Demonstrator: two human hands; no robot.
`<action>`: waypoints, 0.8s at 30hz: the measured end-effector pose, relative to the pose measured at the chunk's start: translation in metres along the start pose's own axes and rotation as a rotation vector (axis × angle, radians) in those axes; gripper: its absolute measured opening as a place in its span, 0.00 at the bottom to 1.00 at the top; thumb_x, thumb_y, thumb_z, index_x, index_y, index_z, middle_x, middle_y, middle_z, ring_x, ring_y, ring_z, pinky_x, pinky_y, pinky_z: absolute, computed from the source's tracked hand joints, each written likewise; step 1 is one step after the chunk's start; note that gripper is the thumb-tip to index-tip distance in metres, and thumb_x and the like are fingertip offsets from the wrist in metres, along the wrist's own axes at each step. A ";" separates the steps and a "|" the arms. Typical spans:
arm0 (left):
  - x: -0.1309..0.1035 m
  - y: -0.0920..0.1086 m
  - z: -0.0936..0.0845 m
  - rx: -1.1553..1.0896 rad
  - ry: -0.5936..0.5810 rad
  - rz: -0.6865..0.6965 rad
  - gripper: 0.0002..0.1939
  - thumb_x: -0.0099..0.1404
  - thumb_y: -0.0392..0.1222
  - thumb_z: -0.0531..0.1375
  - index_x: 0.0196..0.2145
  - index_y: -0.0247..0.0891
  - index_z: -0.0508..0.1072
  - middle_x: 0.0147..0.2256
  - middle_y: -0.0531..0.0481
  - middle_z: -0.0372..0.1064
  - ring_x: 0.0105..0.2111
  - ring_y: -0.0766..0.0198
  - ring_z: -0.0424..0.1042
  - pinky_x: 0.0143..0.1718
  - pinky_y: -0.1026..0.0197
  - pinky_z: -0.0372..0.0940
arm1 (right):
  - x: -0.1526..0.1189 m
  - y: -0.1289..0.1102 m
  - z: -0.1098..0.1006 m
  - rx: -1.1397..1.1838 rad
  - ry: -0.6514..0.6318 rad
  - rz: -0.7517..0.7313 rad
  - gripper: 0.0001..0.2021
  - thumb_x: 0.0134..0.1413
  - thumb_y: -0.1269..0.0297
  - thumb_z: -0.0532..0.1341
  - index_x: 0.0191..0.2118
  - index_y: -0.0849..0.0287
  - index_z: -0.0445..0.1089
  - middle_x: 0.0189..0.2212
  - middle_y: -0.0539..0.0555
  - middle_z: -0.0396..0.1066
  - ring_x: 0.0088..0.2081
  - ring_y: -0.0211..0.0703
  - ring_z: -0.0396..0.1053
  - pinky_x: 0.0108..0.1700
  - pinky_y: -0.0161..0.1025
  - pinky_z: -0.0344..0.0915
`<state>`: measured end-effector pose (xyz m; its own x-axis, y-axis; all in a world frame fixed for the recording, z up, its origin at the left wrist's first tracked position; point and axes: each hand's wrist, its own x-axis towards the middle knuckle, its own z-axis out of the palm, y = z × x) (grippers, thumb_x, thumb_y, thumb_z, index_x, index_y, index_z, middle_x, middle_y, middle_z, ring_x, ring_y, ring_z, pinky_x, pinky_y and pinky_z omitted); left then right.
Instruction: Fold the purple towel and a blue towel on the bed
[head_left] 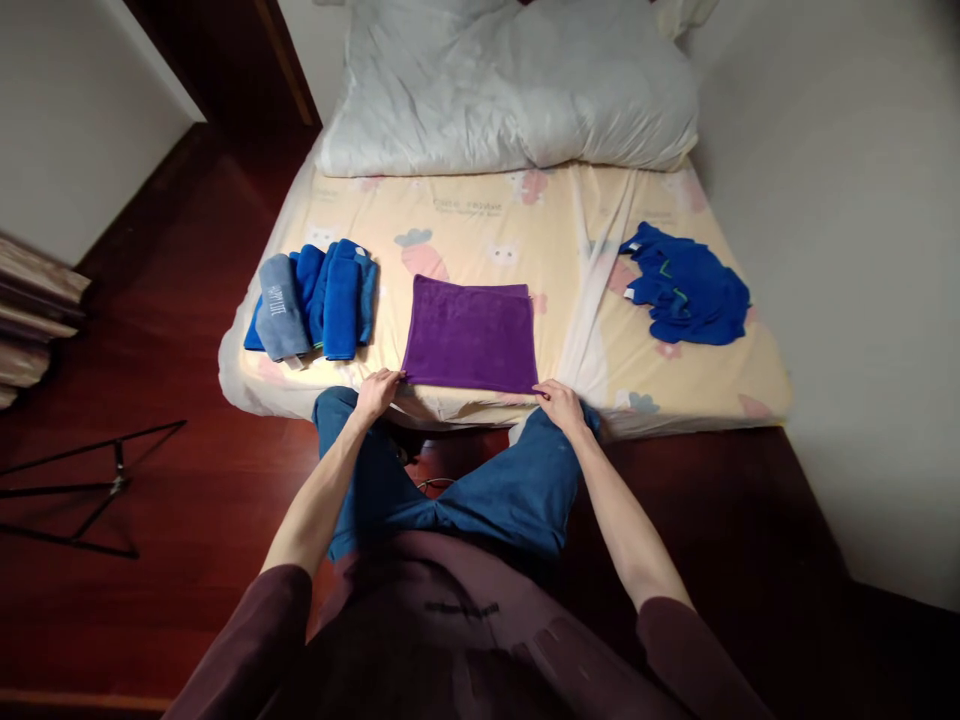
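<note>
A purple towel (471,335) lies flat on the bed in front of me, folded into a rough rectangle. At its near left corner my left hand (379,394) pinches the edge. My right hand (561,405) grips the near right corner the same way. To the left of the towel sits a group of rolled blue towels (341,305), with a rolled grey-blue towel (280,310) bearing white lettering beside them. Over on the right is a crumpled heap of blue cloth (694,290) with pale tags and green marks.
The bed has a cream patterned sheet (465,230) under a sheer white cover. A bulky white quilt (510,95) is bunched at the far end. Black tripod legs (116,485) stand on the red-brown floor at left, near a curtain (34,320). A wall (847,250) borders the right.
</note>
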<state>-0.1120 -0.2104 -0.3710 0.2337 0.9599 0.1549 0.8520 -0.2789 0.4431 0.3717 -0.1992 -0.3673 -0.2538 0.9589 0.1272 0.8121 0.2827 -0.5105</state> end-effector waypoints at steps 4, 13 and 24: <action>-0.011 -0.004 0.003 -0.124 0.025 -0.033 0.16 0.70 0.35 0.54 0.48 0.41 0.80 0.45 0.43 0.79 0.45 0.55 0.78 0.51 0.52 0.74 | -0.002 0.001 -0.002 0.094 -0.021 -0.007 0.15 0.58 0.72 0.60 0.44 0.56 0.82 0.47 0.55 0.81 0.43 0.47 0.80 0.51 0.44 0.77; 0.009 0.001 0.006 -0.325 0.061 -0.047 0.16 0.64 0.37 0.57 0.45 0.41 0.82 0.51 0.44 0.80 0.52 0.52 0.75 0.59 0.43 0.67 | 0.015 0.007 0.008 0.257 -0.003 0.038 0.21 0.50 0.76 0.55 0.44 0.56 0.82 0.49 0.55 0.80 0.51 0.46 0.78 0.55 0.46 0.77; 0.002 -0.013 0.014 -0.354 0.098 -0.179 0.18 0.72 0.52 0.56 0.42 0.38 0.80 0.40 0.40 0.79 0.44 0.51 0.73 0.49 0.48 0.70 | 0.003 0.014 0.008 0.435 -0.017 0.255 0.18 0.57 0.58 0.61 0.48 0.59 0.81 0.28 0.53 0.79 0.28 0.45 0.76 0.34 0.40 0.75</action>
<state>-0.1159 -0.2049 -0.3883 0.0355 0.9917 0.1237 0.6574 -0.1164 0.7445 0.3786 -0.1930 -0.3805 -0.0872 0.9944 -0.0600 0.5564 -0.0014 -0.8309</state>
